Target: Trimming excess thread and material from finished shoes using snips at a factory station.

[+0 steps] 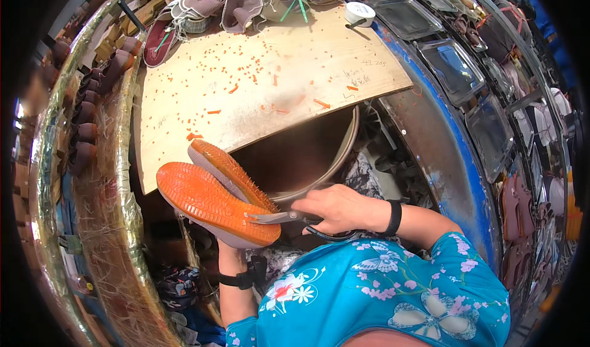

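Observation:
In front of me, soles turned up, is a pair of grey shoes with orange rubber soles. The nearer shoe (212,199) overlaps the farther shoe (228,169). From underneath, my left hand (228,249) grips the pair; its fingers are mostly hidden behind the nearer shoe. My right hand (335,210) is closed around the dark handles of a pair of scissors (270,218). The scissor blades lie over the heel end of the nearer sole, at its edge. Whether they are cutting rubber there I cannot tell.
Orange scraps (214,112) litter a wooden board (184,101) beyond the shoes. Several shoes (241,9) and a white round tub (360,14) stand along its far edge. A round dark opening (295,163) lies below it. Racks with shoes (86,132) and clear trays (452,61) flank me.

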`<state>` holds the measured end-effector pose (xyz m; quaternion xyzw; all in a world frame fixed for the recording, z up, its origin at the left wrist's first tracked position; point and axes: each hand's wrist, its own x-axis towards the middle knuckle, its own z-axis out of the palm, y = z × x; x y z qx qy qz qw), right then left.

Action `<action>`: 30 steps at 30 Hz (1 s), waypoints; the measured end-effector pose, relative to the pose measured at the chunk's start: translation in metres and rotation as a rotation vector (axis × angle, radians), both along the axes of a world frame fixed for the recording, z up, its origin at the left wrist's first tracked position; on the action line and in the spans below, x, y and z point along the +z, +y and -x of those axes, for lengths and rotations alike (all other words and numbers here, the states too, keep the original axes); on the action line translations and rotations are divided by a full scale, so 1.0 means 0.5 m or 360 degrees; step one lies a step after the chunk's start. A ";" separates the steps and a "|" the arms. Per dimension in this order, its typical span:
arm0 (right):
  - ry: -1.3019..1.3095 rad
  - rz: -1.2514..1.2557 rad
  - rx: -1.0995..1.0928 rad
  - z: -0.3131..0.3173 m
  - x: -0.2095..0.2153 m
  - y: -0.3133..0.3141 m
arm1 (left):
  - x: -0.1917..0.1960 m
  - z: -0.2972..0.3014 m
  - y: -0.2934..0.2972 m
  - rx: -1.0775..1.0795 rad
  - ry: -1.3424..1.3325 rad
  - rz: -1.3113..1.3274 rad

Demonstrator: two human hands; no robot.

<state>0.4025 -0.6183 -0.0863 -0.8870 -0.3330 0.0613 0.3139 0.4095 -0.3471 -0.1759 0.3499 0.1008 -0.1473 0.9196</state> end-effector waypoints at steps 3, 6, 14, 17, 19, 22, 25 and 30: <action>-0.0026 -0.0044 -0.0017 0.010 -0.032 0.001 | -0.004 -0.008 0.001 -0.0010 -0.0014 -0.0023; 0.0042 -0.0144 -0.0037 0.018 -0.046 0.002 | -0.013 0.001 0.008 0.0111 -0.0062 -0.0298; 0.0394 -0.0295 -0.0473 0.016 -0.062 -0.057 | 0.022 -0.061 0.044 0.0068 -0.0774 -0.1536; 0.0342 -0.0277 -0.0580 0.033 -0.065 -0.091 | 0.139 -0.118 -0.007 0.0159 -0.1119 -0.2491; 0.0393 -0.0186 -0.0595 0.035 -0.079 -0.101 | 0.162 -0.160 0.012 0.0030 -0.1072 -0.2733; 0.0427 -0.0171 -0.0681 0.049 -0.086 -0.118 | 0.191 -0.232 0.060 -0.0046 -0.1021 -0.2852; 0.0296 -0.0248 -0.0882 0.076 -0.099 -0.144 | 0.213 -0.332 0.110 -0.0057 -0.1127 -0.2852; 0.0506 -0.0183 -0.1083 0.088 -0.109 -0.169 | 0.224 -0.564 0.160 -0.0002 -0.1052 -0.2954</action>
